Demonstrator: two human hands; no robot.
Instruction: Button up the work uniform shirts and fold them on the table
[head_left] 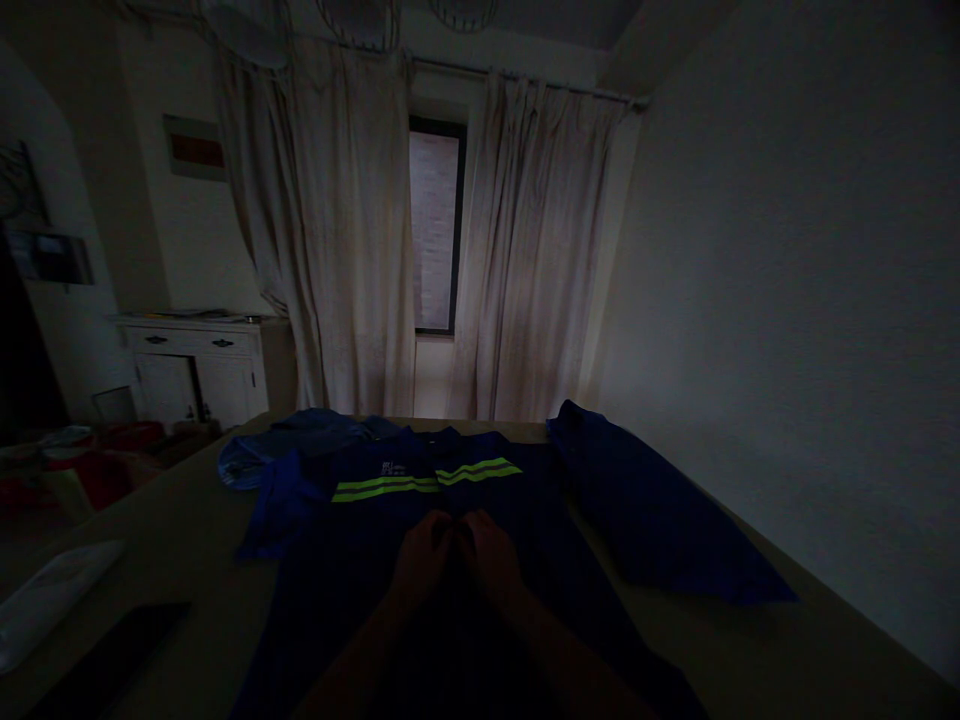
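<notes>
A dark blue work jacket (360, 560) with yellow-green reflective stripes across the chest lies spread on the table, collar at the far end. Over its front middle, just below the stripes, my two hands meet. My left hand (424, 548) is closed, fingertips pinched at the front opening. Close against it, my right hand (486, 548) is curled in the same way on the jacket's front. The dim light hides the small detail between the fingertips. One jacket sleeve (667, 510) stretches out to the right; bunched blue cloth (277, 505) lies at the left.
Lighter blue folded clothing (300, 440) lies at the table's far left. A white packet (56, 595) and a dark flat object (112, 655) are on the table (191, 560) at near left. A wall (787, 350) runs along the right. Behind stand a white cabinet (225, 365) and curtains (352, 250).
</notes>
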